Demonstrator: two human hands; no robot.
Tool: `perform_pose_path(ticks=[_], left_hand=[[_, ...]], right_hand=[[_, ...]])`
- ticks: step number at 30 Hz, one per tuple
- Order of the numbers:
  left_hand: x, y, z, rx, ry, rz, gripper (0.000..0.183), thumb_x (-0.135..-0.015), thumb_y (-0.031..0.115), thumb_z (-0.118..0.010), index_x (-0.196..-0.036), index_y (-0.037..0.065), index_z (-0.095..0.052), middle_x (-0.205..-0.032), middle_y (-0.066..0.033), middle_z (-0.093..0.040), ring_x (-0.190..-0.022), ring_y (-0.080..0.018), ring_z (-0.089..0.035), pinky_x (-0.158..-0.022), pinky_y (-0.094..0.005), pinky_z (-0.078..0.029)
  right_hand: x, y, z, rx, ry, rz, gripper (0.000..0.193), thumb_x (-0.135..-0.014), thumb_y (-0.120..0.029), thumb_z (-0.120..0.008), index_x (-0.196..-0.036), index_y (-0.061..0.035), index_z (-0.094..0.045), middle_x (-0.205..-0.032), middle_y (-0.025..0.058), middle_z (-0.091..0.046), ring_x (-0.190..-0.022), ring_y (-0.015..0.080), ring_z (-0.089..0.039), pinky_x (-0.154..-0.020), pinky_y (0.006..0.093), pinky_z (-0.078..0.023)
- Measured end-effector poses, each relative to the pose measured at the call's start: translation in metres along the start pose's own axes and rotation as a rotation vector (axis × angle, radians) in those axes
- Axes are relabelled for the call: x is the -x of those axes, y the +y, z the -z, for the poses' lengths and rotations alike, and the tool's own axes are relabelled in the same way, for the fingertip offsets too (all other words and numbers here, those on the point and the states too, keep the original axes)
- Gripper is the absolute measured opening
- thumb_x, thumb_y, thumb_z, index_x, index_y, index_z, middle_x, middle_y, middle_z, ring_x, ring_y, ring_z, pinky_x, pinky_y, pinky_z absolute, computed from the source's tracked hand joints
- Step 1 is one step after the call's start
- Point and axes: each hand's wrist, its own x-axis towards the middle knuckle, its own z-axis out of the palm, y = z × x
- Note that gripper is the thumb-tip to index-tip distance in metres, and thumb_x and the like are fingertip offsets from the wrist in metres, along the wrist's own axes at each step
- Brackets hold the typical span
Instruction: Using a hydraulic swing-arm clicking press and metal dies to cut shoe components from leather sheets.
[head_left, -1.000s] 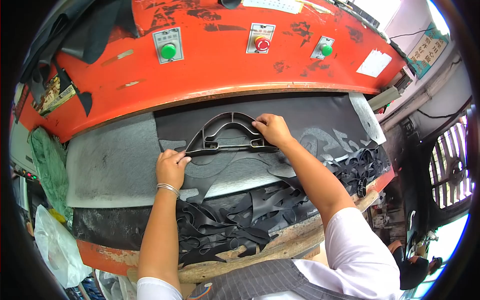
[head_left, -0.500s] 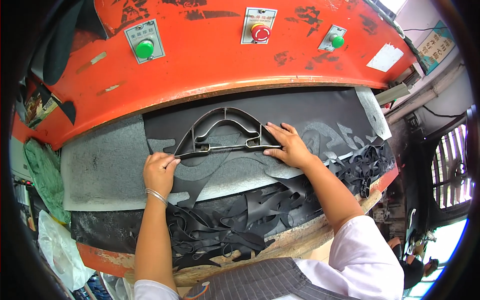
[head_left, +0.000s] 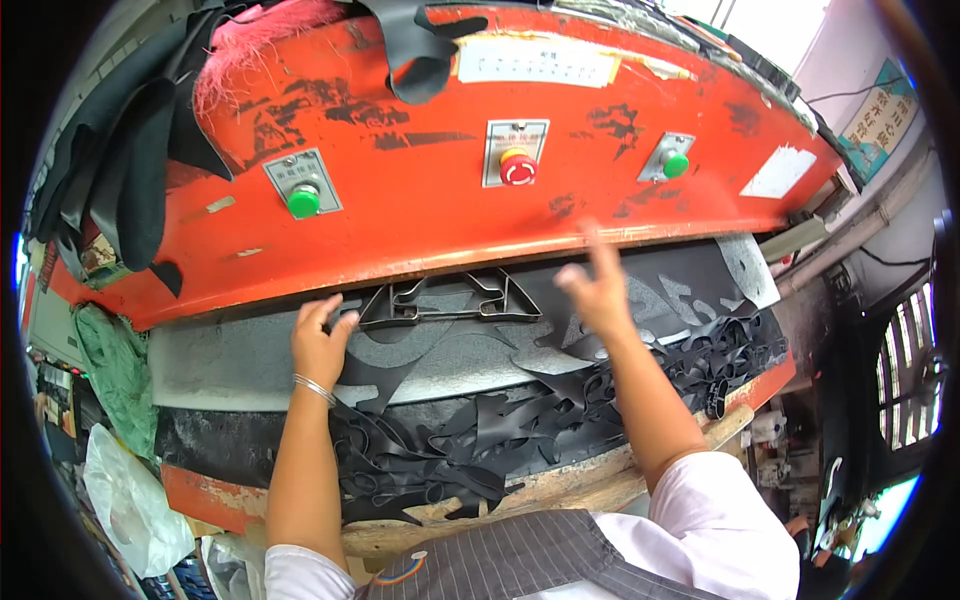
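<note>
Nearest, below both hands, a heap of thin, curling black sheet scraps [head_left: 480, 430] lies along the near edge. Beyond it, the left hand [head_left: 320, 348] has its thumb and fingers parted and curved; half a second ago it held the end of the arched, grey metal-strip cutting die [head_left: 450, 314]. It is now just beside that end, and I cannot tell whether a fingertip touches it. The right hand [head_left: 602, 298], which was on the die's other end, has come away, index finger extended and thumb apart; motion blurs its fingers. The die lies between the hands on a black sheet with cut-out openings [head_left: 685, 272], seemingly steady without a grip from the right.

Ahead of the hands, the lower edge of the scuffed orange-red metal beam [head_left: 400, 235] hides the die's arched far side, which showed whole before; whether beam, die or viewpoint shifted is unclear. The sheet's far edge is partly covered there too. Farther beyond the left hand sits a round green push button [head_left: 303, 202].
</note>
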Motion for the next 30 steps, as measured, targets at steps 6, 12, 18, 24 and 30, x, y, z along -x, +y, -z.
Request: perform_pose_path(ticks=[6,12,18,24,30], left_hand=[[-0.045,0.103,0.027,0.036,0.443,-0.467,0.010,-0.087,0.011,-0.064,-0.081,0.002,-0.067,-0.076,-0.0106,-0.058,-0.074,-0.0269,-0.055,-0.068,-0.0370,-0.044],[-0.041,0.119,0.053,-0.095,0.207,-0.408,0.025,-0.087,0.015,-0.063,-0.068,0.002,-0.053,-0.069,-0.0140,-0.049,-0.069,-0.0332,-0.050,-0.064,-0.0423,-0.041],[0.122,0.087,0.041,-0.091,-0.406,-0.264,0.027,-0.087,0.030,-0.063,-0.072,0.008,-0.066,-0.070,-0.0113,-0.057,-0.068,-0.0312,-0.059,-0.062,-0.0419,-0.048],[0.233,0.077,0.041,-0.088,-0.550,-0.182,0.019,-0.084,0.027,-0.066,-0.081,0.009,-0.072,-0.081,-0.0090,-0.066,-0.081,-0.0295,-0.062,-0.072,-0.0405,-0.050],[0.230,0.092,0.023,-0.156,-0.325,-0.096,0.014,-0.078,0.020,-0.067,-0.075,0.006,-0.071,-0.079,-0.0100,-0.065,-0.080,-0.0302,-0.060,-0.071,-0.0402,-0.050]], right_hand=[[-0.102,-0.033,0.058,0.159,0.875,0.024,0.057,-0.099,-0.034,-0.046,-0.142,0.0014,-0.033,-0.143,0.0243,-0.034,-0.134,0.0356,-0.031,-0.111,0.0464,-0.022],[-0.085,-0.033,0.057,0.203,0.834,0.051,0.070,-0.097,-0.044,-0.045,-0.147,-0.0009,-0.021,-0.151,0.0289,-0.010,-0.141,0.0421,-0.014,-0.113,0.0508,-0.015],[0.092,-0.074,0.037,0.134,-0.088,0.226,0.061,-0.078,-0.030,-0.074,-0.126,0.0013,-0.050,-0.125,0.0198,-0.052,-0.117,0.0378,-0.047,-0.100,0.0464,-0.037],[0.215,-0.134,0.009,0.163,-0.843,0.334,0.060,-0.068,-0.035,-0.078,-0.114,-0.0024,-0.058,-0.100,0.0121,-0.060,-0.095,0.0308,-0.057,-0.085,0.0405,-0.045],[0.223,-0.141,-0.009,0.369,-0.760,0.312,0.037,-0.061,-0.020,-0.078,-0.091,-0.0072,-0.060,-0.089,0.0051,-0.057,-0.089,0.0239,-0.059,-0.073,0.0348,-0.051]])
